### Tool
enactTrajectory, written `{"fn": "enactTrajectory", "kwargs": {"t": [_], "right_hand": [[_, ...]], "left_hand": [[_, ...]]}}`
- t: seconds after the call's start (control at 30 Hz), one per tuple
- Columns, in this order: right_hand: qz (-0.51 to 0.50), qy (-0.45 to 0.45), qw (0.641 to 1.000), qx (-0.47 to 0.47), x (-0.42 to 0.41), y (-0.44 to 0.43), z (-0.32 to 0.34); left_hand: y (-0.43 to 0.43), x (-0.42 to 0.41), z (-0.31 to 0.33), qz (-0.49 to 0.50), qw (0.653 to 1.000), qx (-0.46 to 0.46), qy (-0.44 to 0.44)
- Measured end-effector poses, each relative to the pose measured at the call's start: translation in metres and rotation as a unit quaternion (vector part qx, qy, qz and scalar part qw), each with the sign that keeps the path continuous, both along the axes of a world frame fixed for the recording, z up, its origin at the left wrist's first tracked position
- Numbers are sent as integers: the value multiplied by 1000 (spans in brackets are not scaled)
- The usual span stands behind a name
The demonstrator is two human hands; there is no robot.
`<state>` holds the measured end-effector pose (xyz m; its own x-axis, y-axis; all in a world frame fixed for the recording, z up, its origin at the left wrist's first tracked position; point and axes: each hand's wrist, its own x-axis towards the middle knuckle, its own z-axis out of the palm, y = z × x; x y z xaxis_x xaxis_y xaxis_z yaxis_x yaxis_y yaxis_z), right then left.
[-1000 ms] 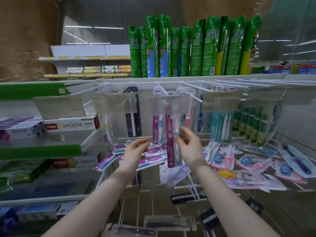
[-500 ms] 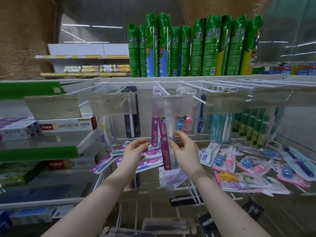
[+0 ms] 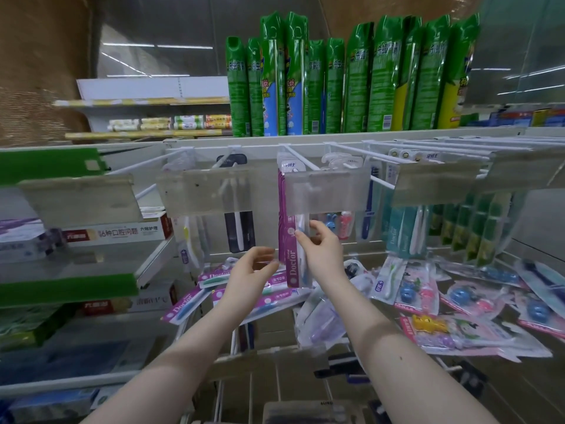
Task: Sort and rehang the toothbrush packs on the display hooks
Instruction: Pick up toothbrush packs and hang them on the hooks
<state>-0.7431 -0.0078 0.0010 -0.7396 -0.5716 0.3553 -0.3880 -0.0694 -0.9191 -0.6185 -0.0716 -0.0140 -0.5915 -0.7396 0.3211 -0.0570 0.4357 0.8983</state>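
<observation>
Since the earlier frame the purple Doctor pack (image 3: 292,255) has gone up and now hangs vertical under the clear price-tag holder (image 3: 324,191), top edge hidden behind it. It looks threaded on the white hook (image 3: 301,160) above the holder, but I can't confirm the hang hole is on.

Right hand (image 3: 324,255): just below the holder, thumb and forefinger pinched on the pack's right edge about mid-height, other fingers curled loosely.
Left hand (image 3: 253,270): below and left of the holder, half open, fingers curved, fingertips near the pack's lower left edge. Can't tell if it touches; holding nothing that I can see.

More Doctor packs (image 3: 214,289) lie loose in a pile below-left of the holder. Kids' packs (image 3: 464,304) are scattered below-right, so sorting is far from done.

Risks from here:
- If the hole isn't fully over the hook tip, releasing the pinch drops the pack into the pile below.
- The holder blocks the view of the hook tip, so seating is by feel.
- Pushing the pack back could jam it against same-brand packs already hanging behind it.
- The loose pile sits on wire rails; a bump from a forearm could slide packs off.
</observation>
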Motion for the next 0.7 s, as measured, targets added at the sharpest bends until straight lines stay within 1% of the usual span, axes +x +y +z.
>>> {"fn": "enactTrajectory", "kwargs": {"t": [0.27, 0.43, 0.7], "right_hand": [[-27, -21, 999, 1, -13, -17, 2], [-22, -23, 999, -5, -16, -20, 2], [-21, -72, 997, 14, -16, -21, 4]], "left_hand": [[-20, -9, 2, -7, 1000, 4, -2], [-21, -11, 2, -10, 1000, 1, -9], [-22, -9, 3, -2, 1000, -4, -15]]}}
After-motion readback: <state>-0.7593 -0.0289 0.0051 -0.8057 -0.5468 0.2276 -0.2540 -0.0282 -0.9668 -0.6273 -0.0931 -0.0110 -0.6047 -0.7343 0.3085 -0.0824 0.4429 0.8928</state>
